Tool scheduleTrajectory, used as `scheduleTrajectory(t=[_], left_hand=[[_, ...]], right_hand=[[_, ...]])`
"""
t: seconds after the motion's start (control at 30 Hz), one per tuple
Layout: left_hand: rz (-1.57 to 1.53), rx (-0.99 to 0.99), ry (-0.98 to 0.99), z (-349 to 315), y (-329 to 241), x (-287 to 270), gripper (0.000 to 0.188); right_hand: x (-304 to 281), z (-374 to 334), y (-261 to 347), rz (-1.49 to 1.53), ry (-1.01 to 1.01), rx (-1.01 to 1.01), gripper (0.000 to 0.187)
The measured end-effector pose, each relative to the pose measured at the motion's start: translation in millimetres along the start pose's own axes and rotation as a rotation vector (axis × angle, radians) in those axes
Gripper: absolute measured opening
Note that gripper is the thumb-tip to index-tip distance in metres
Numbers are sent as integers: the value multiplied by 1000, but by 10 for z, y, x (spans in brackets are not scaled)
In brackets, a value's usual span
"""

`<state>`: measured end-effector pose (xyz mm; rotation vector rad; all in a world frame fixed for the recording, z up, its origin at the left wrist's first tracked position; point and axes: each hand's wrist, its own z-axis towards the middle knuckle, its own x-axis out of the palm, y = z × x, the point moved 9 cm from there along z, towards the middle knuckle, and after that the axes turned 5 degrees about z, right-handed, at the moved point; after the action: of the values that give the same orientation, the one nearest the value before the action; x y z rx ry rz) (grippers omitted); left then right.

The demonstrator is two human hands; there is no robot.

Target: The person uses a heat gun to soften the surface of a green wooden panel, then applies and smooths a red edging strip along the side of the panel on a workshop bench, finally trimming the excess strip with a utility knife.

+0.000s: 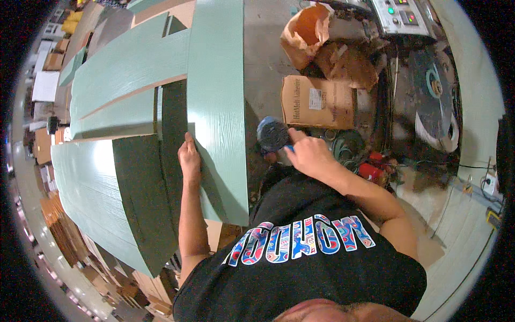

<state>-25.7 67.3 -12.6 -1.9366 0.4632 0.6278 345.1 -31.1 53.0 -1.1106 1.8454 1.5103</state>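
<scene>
A long pale green panel with a wood-grain sheen runs from the far edge of the view toward my body. My left hand is closed at its left edge, gripping it there. To the right of the panel, my right hand is closed around a handheld thing with a dark round head and blue edges. Its exact kind cannot be made out, and its handle is mostly hidden by my fingers. The round head is apart from the panel.
Stacked pale green panels stand on the left. A cardboard box and an open brown paper bag lie at the right, before a control panel with lit displays. A large reel and red parts are farther right.
</scene>
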Motion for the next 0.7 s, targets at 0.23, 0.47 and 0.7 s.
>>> scheduleTrajectory(t=[0.23, 0.47, 0.7], left_hand=[[-194, -242, 211, -83, 143, 67, 77], [-299, -360, 298, -261, 53, 154, 83], [-393, -464, 287, -252, 272, 379, 72]], right_hand=[[-677, -52, -1045, 266, -347, 250, 35], [-853, -229, -1498, 584, -427, 451, 34], [-648, -300, -1478, 686, -426, 528, 30]])
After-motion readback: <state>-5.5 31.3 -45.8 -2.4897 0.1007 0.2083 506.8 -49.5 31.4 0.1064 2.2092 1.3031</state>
